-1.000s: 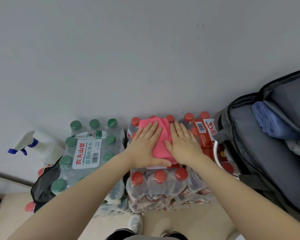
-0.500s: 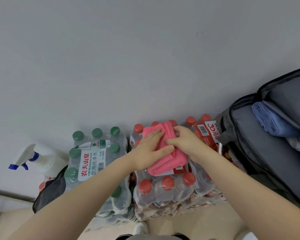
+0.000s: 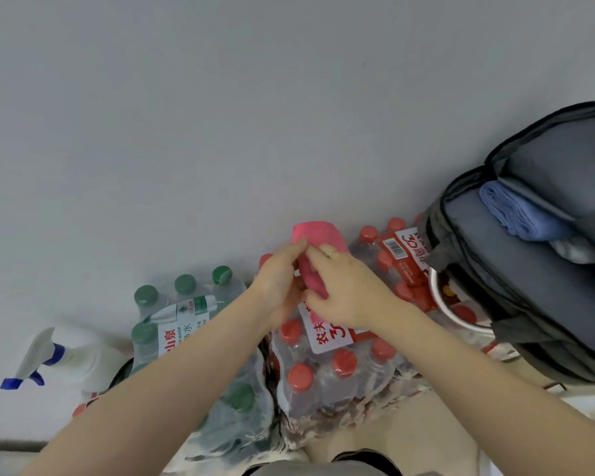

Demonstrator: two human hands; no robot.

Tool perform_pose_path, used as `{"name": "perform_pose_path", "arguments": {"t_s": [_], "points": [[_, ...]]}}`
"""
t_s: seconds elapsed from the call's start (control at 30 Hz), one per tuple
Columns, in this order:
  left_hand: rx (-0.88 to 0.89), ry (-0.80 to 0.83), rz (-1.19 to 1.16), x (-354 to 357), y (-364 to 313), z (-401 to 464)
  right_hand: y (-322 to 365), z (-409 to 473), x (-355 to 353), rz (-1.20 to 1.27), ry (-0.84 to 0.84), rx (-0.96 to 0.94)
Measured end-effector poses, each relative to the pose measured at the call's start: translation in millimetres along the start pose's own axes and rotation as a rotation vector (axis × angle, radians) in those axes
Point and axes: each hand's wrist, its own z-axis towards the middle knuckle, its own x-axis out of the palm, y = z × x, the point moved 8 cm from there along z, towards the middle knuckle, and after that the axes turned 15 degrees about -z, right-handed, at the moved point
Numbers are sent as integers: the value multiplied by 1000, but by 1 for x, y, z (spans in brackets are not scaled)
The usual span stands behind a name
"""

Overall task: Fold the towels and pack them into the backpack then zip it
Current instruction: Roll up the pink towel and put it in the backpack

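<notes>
A folded pink towel (image 3: 318, 249) is being held up by both hands, just above a pack of red-capped water bottles (image 3: 327, 359). It is being gripped from the left by the left hand (image 3: 282, 280), with the fingers curled round its edge. It is being pinched from the right by the right hand (image 3: 344, 286), where a ring is being worn on one finger.

The gray backpack (image 3: 529, 269) is standing open at the right, well apart from the pink towel. A folded blue towel (image 3: 519, 214) is already lying inside its open top. So one towel looks packed, and the pink one looks folded but is not yet being put in. The zip is still waiting to be done.

No bench is being used here; the bottle packs are serving as the work surface. A pack of green-capped water bottles (image 3: 186, 317) is sitting to the left, near a white spray bottle (image 3: 62, 355). A plain gray wall (image 3: 255, 115) is filling the space behind.
</notes>
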Motion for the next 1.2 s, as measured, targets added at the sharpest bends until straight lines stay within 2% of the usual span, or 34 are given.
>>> {"name": "perform_pose_path", "arguments": {"t_s": [0.1, 0.17, 0.23, 0.27, 0.3, 0.37, 0.43, 0.53, 0.67, 0.83, 0.97, 1.1, 1.2], "points": [[11, -98, 35, -10, 1, 9, 8, -13, 6, -27, 64, -171], [53, -133, 65, -9, -3, 14, 4, -27, 4, 85, 153, -211], [81, -116, 75, 2, -8, 15, -15, -36, -18, 183, 92, -133], [95, -96, 80, 10, -10, 15, -33, -41, -31, 185, 1, -65], [111, -71, 88, 20, -13, 15, -56, -47, -46, 105, -107, 19], [147, -9, 130, 42, -18, 15, -98, -63, -66, -288, -257, 162], [165, 68, 202, 69, -23, 11, -142, -81, -75, -542, -246, 343], [201, 188, 317, 112, -23, 6, -197, -110, -84, -688, -162, 546], [248, 318, 491, 167, -5, 4, -237, -139, -86, -773, -129, 607], [272, 368, 653, 219, 19, 2, -276, -171, -101, -746, -146, 715], [289, 420, 779, 245, 32, 7, -301, -177, -93, -612, 50, 672], [388, 479, 994, 268, 39, 9, -310, -172, -106, -496, 52, 643], [480, 505, 1193, 285, 46, 7, -315, -174, -133, -550, -33, 634]]}}
